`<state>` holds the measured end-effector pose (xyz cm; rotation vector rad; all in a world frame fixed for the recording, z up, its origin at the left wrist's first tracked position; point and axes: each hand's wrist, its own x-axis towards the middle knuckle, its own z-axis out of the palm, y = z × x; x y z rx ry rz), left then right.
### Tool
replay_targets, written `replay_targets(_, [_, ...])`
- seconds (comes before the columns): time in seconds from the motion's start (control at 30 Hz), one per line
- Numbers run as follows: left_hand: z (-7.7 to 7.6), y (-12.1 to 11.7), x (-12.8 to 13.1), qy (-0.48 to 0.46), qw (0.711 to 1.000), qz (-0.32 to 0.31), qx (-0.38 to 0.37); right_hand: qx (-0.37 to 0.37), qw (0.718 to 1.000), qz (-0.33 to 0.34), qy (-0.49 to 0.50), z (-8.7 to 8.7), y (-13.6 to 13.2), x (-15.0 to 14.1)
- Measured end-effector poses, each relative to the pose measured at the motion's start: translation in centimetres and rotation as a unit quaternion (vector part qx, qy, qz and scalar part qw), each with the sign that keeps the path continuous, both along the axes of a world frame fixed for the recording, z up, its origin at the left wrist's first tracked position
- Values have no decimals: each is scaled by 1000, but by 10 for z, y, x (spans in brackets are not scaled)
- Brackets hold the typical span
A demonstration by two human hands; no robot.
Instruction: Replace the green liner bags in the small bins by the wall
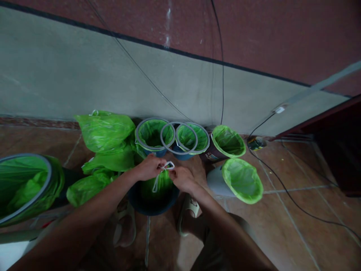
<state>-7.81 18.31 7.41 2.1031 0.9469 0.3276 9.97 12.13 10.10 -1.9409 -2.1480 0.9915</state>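
A green garbage bag [162, 185], gathered at its neck, sits inside a dark blue trash can [153, 209] between my feet. White drawstrings [169, 165] form loops at the top of the bag. My left hand [150, 167] pinches the drawstring from the left side. From the right, my right hand [182, 177] is closed on the drawstring close to the bag's neck. Both hands meet just above the can's opening, and the fingertips are partly hidden. A loose grey ring [161, 140] lies across the lined cans behind my hands.
Green-lined bins [155, 119] stand along the wall, with another lined bin [225, 177] tilted at right. Filled green bags [105, 130] are piled at left, beside a large lined bin [50, 177]. A black cable [282, 195] crosses the floor near a small can [256, 143].
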Motion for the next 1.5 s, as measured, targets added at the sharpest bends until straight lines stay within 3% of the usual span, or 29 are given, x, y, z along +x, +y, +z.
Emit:
replay_targets(0.07, [3,-6,4,21,995,-22,90,54,994,-58,74,-11,5,2])
replay_targets(0.17, [6,-16,9,16,975,-55,213,67,960,-72,262,-30,10,1])
replay_targets(0.3, [5,-22,8,0,949,-47,312,-16,892,-115,436,-42,12,-3])
replay_targets(0.43, [0,-20,3,-42,939,-23,342,-110,856,-161,479,-31,9,-4])
replay_targets(0.53, [-2,-18,3,-65,939,-8,337,-112,858,-177,469,-24,9,-4])
replay_targets(0.7, [1,-18,7,-77,952,14,297,-71,872,-220,431,-30,12,-2])
replay_targets(0.83, [6,-17,10,-124,960,17,251,-33,894,-218,389,-30,14,4])
replay_targets(1.07, [13,-16,4,-208,966,29,150,-9,900,-196,390,-14,18,13])
replay_targets(1.2, [12,-13,1,-187,975,50,111,15,903,-152,401,-9,20,13])
replay_targets(1.37, [6,-5,-2,-138,981,61,119,-7,893,-168,418,-10,19,9])
replay_targets(1.43, [5,-2,-5,-101,984,66,130,-25,909,-173,378,-9,19,11])
replay_targets(1.5, [5,0,-10,-44,987,67,137,-24,945,-161,283,-5,20,17])
